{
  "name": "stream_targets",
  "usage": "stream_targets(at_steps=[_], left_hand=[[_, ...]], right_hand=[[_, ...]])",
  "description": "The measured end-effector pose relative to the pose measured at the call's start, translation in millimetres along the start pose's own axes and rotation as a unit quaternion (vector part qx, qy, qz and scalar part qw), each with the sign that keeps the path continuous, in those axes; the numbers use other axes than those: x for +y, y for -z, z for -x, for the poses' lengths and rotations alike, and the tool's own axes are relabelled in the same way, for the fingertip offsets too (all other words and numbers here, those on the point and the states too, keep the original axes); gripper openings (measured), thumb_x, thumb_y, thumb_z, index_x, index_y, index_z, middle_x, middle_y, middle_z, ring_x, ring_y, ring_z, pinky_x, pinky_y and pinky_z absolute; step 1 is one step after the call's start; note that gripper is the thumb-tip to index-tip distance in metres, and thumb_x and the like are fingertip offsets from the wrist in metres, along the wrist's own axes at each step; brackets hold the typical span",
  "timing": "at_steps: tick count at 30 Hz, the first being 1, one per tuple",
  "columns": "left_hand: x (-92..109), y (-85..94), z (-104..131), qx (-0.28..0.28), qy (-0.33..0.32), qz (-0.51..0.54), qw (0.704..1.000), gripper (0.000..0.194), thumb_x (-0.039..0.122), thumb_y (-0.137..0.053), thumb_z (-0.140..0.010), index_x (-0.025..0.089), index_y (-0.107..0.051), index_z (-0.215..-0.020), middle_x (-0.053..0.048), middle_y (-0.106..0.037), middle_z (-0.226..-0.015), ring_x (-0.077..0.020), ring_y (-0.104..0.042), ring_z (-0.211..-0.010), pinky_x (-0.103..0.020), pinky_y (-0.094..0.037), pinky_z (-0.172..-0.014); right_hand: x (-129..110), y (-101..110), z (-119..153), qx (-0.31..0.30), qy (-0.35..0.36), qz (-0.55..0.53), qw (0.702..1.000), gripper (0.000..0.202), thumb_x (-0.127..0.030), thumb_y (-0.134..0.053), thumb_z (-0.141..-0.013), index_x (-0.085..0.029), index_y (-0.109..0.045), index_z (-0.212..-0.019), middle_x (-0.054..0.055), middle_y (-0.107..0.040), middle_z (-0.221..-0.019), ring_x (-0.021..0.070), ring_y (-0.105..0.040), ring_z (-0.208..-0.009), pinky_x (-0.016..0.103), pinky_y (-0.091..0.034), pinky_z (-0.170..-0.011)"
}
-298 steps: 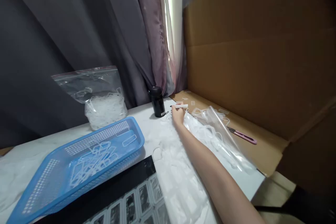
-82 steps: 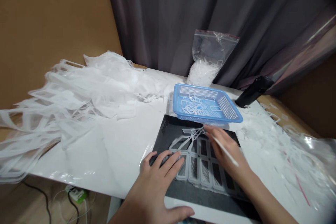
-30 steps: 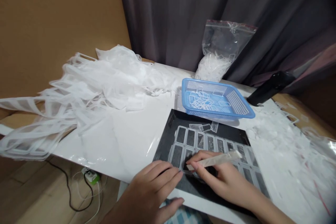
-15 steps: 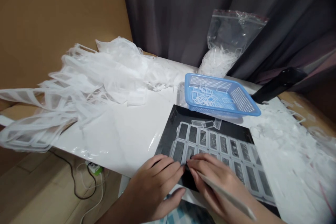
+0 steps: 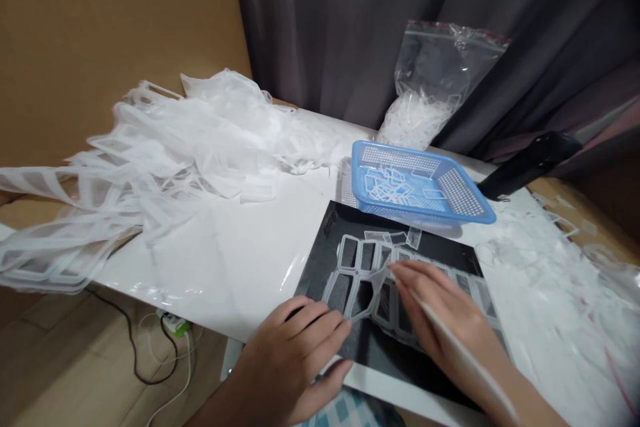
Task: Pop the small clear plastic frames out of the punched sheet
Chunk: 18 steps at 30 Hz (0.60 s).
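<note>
A translucent sheet of rectangular frames (image 5: 353, 293) lies on a black board (image 5: 320, 260), its middle part lifted and bent. My right hand (image 5: 445, 320) is pinched at the raised part, with a long pale tool (image 5: 460, 353) running back under the palm; its tip is hidden. My left hand (image 5: 305, 353) rests at the board's front left edge, fingers lying flat near the sheet's lower left corner. A few small clear rectangles (image 5: 414, 237) lie on the board above the sheet.
Behind the board stands a blue basket (image 5: 475, 208) holding thin white frames. A zip bag (image 5: 420, 120) of white pieces is behind it. Translucent sheets (image 5: 200, 133) are heaped at left; film scraps (image 5: 565, 307) and a black object (image 5: 530, 163) are at right.
My right hand has moved up and to the right, and the middle of the sheet has lifted and buckled with it. My left hand has barely moved.
</note>
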<state>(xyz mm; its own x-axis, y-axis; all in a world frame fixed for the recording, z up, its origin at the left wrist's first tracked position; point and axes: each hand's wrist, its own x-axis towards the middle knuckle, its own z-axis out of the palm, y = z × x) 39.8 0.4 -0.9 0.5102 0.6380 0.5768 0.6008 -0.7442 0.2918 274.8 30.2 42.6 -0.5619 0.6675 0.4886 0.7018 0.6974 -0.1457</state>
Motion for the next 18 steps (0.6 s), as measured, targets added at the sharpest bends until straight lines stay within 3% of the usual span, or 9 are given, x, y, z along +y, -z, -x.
stream_targets(at_steps=[4, 9, 13, 15, 17, 18], left_hand=[[1, -1.3, 1, -0.007, 0.012, 0.011, 1.000, 0.020, 0.030, -0.054, -0.095, 0.020, -0.066, -0.107, 0.003, -0.071, -0.098, -0.0155, -0.061, -0.092, -0.031, -0.039, -0.091], [0, -1.7, 5, -0.018, 0.018, 0.019, 1.000, 0.024, 0.033, -0.050, -0.098, 0.019, -0.065, -0.109, 0.004, -0.071, -0.102, -0.0160, -0.062, -0.095, -0.032, -0.036, -0.094], [-7, 10.1, -13, -0.028, 0.001, 0.070, 0.997, 0.018, 0.032, -0.058, -0.093, 0.019, -0.066, -0.104, 0.001, -0.070, -0.097, -0.0168, -0.060, -0.091, -0.033, -0.036, -0.091], [-15, 18.1, -37, -0.080, -0.017, 0.130, 0.988, 0.016, 0.030, -0.058, -0.093, 0.019, -0.065, -0.103, -0.001, -0.069, -0.097, -0.0175, -0.059, -0.090, -0.032, -0.039, -0.085], [-26, 22.4, -67, -0.207, 0.033, 0.180, 0.961, 0.017, 0.030, -0.052, -0.095, 0.021, -0.066, -0.097, -0.003, -0.067, -0.097, -0.0189, -0.059, -0.090, -0.032, -0.040, -0.081], [-32, 22.0, -82, -0.290, 0.086, 0.208, 0.930, 0.016, 0.031, -0.053, -0.093, 0.021, -0.065, -0.092, -0.004, -0.066, -0.094, -0.0189, -0.058, -0.088, -0.032, -0.040, -0.078]], right_hand=[[28, 5, -6, 0.023, -0.085, 0.023, 0.996, 0.016, -0.017, -0.045, -0.100, -0.014, -0.059, -0.106, 0.011, -0.068, -0.094, 0.0238, -0.067, -0.090, 0.035, -0.057, -0.074], [54, 7, -1, 0.042, -0.139, 0.055, 0.988, 0.019, -0.025, -0.042, -0.102, -0.017, -0.058, -0.100, 0.011, -0.067, -0.092, 0.0250, -0.066, -0.085, 0.035, -0.052, -0.071], [66, 15, -4, 0.036, -0.211, 0.029, 0.976, 0.024, -0.032, -0.040, -0.102, -0.018, -0.060, -0.099, 0.010, -0.067, -0.091, 0.0265, -0.065, -0.083, 0.037, -0.048, -0.072], [65, 17, -11, 0.027, -0.210, -0.037, 0.977, 0.025, -0.034, -0.042, -0.102, -0.019, -0.061, -0.097, 0.010, -0.067, -0.097, 0.0261, -0.064, -0.090, 0.038, -0.048, -0.078], [58, 14, -18, 0.011, -0.205, -0.139, 0.969, 0.027, -0.036, -0.045, -0.101, -0.019, -0.063, -0.091, 0.009, -0.066, -0.098, 0.0239, -0.063, -0.091, 0.036, -0.047, -0.081], [55, 11, -21, -0.002, -0.212, -0.200, 0.957, 0.030, -0.036, -0.046, -0.101, -0.018, -0.064, -0.087, 0.008, -0.065, -0.094, 0.0223, -0.064, -0.088, 0.034, -0.047, -0.079]])
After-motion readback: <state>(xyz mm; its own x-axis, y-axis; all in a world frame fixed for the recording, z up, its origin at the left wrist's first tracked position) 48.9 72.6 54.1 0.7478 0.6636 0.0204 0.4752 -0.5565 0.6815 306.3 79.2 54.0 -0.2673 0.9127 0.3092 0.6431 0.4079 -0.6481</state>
